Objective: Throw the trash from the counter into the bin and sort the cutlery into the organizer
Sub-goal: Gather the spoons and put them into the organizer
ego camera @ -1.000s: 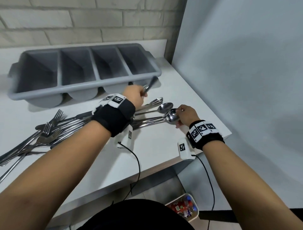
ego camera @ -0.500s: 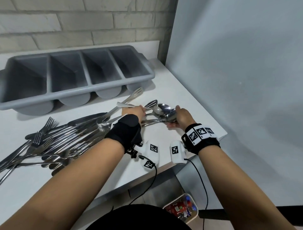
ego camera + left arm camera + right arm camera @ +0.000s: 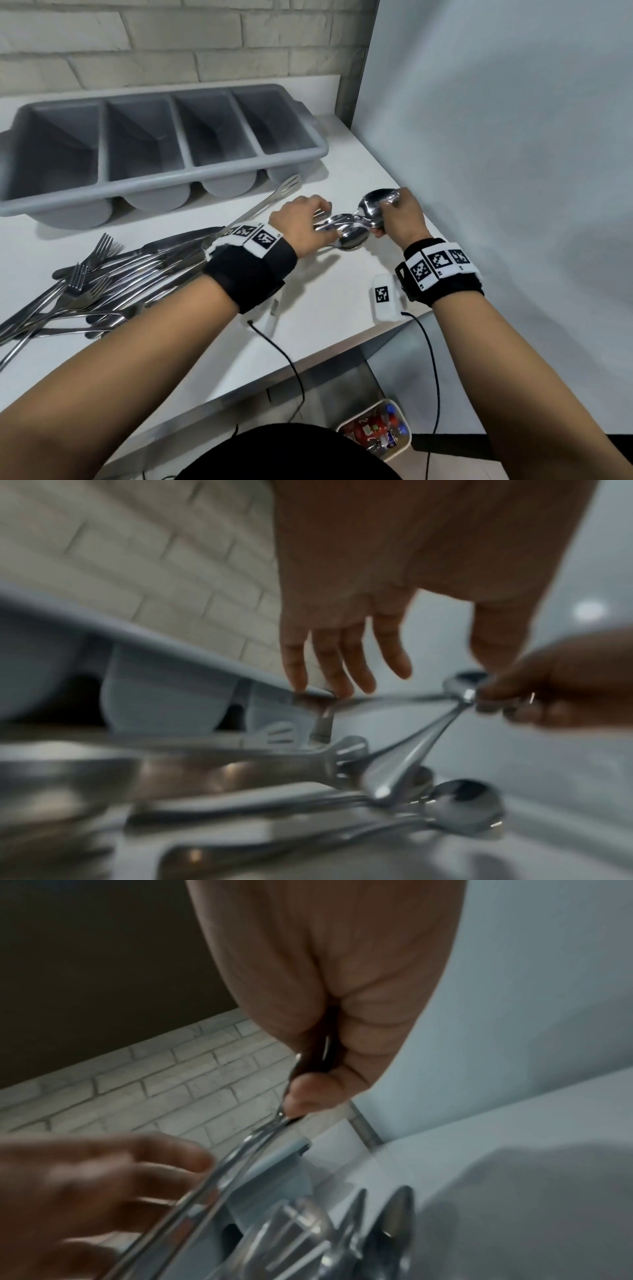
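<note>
Spoons point(image 3: 375, 207): bunch pinched by bowls in right hand point(image 3: 400, 219), handles trailing left under left hand point(image 3: 301, 224) w/ loose fingers, holding nothing; organizer point(image 3: 191, 168) beyond grip looks empty, forks point(image 3: 82, 274) etc. left of it unsorted—sorting barely begun.

Bare forearms, no sleeves. Left wristband point(image 3: 250, 270): wide black fabric, topped by a white strip of square black-and-white markers. Right wristband point(image 3: 440, 270): same build, three markers showing. White camera pod point(image 3: 385, 297) with one marker under right wrist; thin black cable point(image 3: 432, 359) trails down. Black garment point(image 3: 287, 452) on torso.
</note>
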